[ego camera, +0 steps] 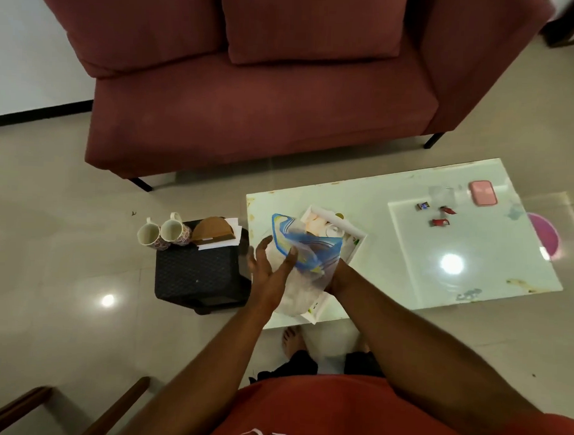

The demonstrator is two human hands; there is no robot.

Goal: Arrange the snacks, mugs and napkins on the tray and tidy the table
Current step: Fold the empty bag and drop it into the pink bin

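Observation:
A clear plastic snack bag point(305, 253) with blue and yellow print is held over the white tray point(354, 249) at the left end of the white table point(394, 191). My left hand point(271, 269) touches the bag's left side with straight fingers. My right hand point(332, 279) is mostly hidden behind the bag and seems to grip it from the right. The tray holds pale snacks and a small white cup. Two floral mugs point(163, 234) and a brown napkin holder point(213, 232) with white napkins sit on a black stool point(199, 273).
Small wrapped candies point(437, 214) and a pink flat case point(483, 192) lie on the table's right half. A pink round object point(545, 236) shows past the table's right edge. A maroon sofa point(250, 102) stands behind. My bare foot point(292, 339) is under the table's near edge.

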